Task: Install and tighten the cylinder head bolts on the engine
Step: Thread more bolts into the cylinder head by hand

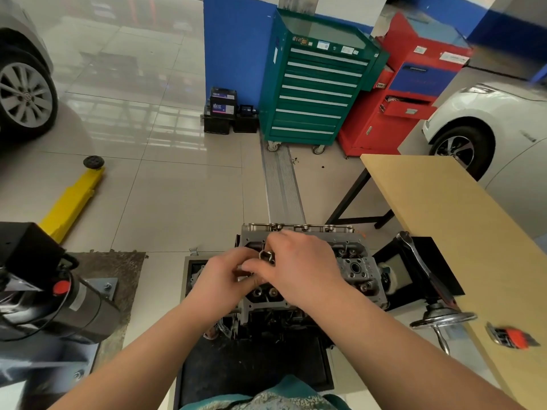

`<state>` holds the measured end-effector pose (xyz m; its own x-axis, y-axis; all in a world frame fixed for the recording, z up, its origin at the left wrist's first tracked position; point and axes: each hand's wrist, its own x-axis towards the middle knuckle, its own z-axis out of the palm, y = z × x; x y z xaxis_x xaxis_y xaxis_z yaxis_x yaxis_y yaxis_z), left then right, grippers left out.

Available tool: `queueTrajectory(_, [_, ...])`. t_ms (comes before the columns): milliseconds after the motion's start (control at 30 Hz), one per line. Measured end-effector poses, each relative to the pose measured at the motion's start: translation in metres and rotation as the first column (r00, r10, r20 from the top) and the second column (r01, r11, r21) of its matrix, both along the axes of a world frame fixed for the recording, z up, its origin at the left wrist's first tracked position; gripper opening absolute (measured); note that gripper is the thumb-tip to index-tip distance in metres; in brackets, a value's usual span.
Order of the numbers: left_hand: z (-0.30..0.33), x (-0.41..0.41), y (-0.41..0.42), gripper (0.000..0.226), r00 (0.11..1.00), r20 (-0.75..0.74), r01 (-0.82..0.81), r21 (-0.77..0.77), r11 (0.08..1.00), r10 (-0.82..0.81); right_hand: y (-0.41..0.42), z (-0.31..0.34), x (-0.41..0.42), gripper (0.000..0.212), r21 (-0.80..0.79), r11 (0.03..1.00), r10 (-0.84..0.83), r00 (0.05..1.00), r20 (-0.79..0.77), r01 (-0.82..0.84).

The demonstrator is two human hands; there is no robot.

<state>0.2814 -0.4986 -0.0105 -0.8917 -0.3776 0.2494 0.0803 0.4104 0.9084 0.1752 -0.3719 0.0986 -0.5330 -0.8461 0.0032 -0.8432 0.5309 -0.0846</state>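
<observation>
working over the cylinder head (352, 264) of an engine (275, 318) that is sitting on a stand low in the middle of the view, a person is bringing both hands together above the head's left half. the left hand (220, 278) is reaching in from the lower left with its fingers curled, pinching a small dark part near the fingertips; what that part is cannot be told, as it is mostly hidden. the right hand (302, 263) is arching over from the right, knuckles up, its fingers bent around a shiny metal piece (265, 256), likely a socket or bolt head, held just above the casting. both hands are touching or nearly touching each other at the fingertips.

judging from this, the step in hand is seating or hand-starting a head bolt, with tightening not yet under way. the next move probably calls for lowering the piece straight into its bore, then reaching for the ratchet wrench (414, 255), which is lying well apart to the right on a black stand beside a wooden table (444, 202). open bolt bores and valve pockets are showing on the exposed right part of the head
</observation>
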Motion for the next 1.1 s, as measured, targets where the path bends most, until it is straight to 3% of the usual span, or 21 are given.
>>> queueTrajectory(67, [-0.002,0.000,-0.002,0.015,0.999,0.025,-0.035,-0.043,0.998,0.036,0.003,0.000,-0.001,0.059,-0.048,0.996,0.073,0.997,0.020,-0.072])
queueTrajectory(200, [-0.009,0.001,-0.011,0.015,0.995,0.094,0.024,-0.048,0.999,-0.020,0.013,0.000,-0.007,0.036,-0.074,0.930,0.366,0.917,0.158,-0.359])
queueTrajectory(300, [-0.005,0.001,-0.007,0.031,0.995,0.078,0.062,0.055,0.997,-0.066,0.009,0.000,-0.007,0.023,-0.107,0.975,0.211,0.965,0.158,-0.195])
queueTrajectory(400, [-0.002,-0.001,0.000,0.025,1.000,0.028,-0.003,0.024,1.000,0.002,0.005,-0.001,-0.001,0.045,-0.085,0.994,0.075,0.995,0.059,-0.070])
queueTrajectory(467, [-0.002,-0.001,0.000,0.017,0.998,0.043,-0.051,-0.012,0.999,0.051,0.008,-0.002,0.004,0.048,-0.086,0.988,0.126,0.992,0.003,-0.126])
queueTrajectory(533, [0.000,0.000,-0.003,0.014,0.999,0.044,-0.010,-0.019,1.000,0.011,0.012,-0.001,0.003,0.039,-0.101,0.970,0.228,0.973,0.042,-0.223])
queueTrajectory(600, [0.002,0.001,-0.007,0.028,0.998,0.015,0.066,-0.042,0.997,-0.065,0.015,-0.001,-0.002,0.033,-0.106,0.951,0.302,0.945,0.128,-0.289])
queueTrajectory(667, [0.004,0.001,-0.008,0.033,0.995,-0.008,0.101,-0.027,0.995,-0.101,0.013,0.000,-0.003,0.025,-0.117,0.965,0.250,0.954,0.164,-0.233])
queueTrajectory(767, [0.004,-0.001,-0.002,0.029,0.999,-0.037,0.034,-0.040,0.999,-0.035,0.005,-0.001,0.000,0.047,-0.056,0.996,0.069,0.997,0.028,-0.067])
queueTrajectory(833, [0.002,-0.003,0.002,0.030,0.997,-0.048,-0.072,-0.128,0.989,0.066,0.004,-0.001,0.004,0.060,-0.046,0.998,0.047,0.998,-0.037,-0.048])
queueTrajectory(933, [-0.001,-0.004,-0.002,0.004,0.996,0.039,-0.069,-0.136,0.988,0.075,0.011,0.002,0.004,0.044,-0.102,0.972,0.220,0.972,0.082,-0.211])
queueTrajectory(1000, [-0.003,-0.003,-0.007,0.009,0.998,0.068,-0.007,-0.084,0.996,0.013,0.013,0.002,0.001,0.040,-0.053,0.955,0.296,0.944,0.146,-0.292])
queueTrajectory(1100, [0.001,-0.002,-0.004,0.036,0.997,0.036,0.064,0.038,0.997,-0.066,0.008,0.001,0.003,0.025,-0.029,0.991,0.135,0.981,0.141,-0.132])
